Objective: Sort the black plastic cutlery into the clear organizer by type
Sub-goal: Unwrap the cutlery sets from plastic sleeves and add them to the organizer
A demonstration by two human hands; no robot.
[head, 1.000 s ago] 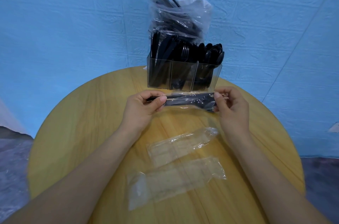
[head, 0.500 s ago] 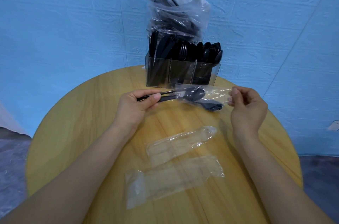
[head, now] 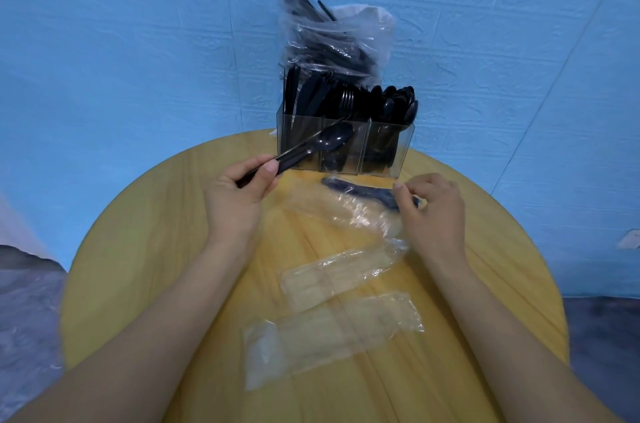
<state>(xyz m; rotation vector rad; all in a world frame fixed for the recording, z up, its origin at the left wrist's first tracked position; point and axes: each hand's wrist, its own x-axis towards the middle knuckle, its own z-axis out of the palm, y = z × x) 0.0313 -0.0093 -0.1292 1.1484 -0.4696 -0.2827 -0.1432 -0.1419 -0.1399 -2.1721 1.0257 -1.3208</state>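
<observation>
While held, spoon (head: 332, 140) slants toward organizer (head: 346, 145).

Just beyond both hands, the clear three-compartment plastic organizer (head: 346, 145) is standing packed with black cutlery, blocking passage forward, and a crinkled clear bag of more black cutlery (head: 332, 38) is rising behind it. Between the hands and nearer the person, empty clear plastic wrappers (head: 332, 336) are lying flat across the round yellow wooden table (head: 138, 249). Left of the left hand (head: 239, 194), bare tabletop is lying open.
</observation>
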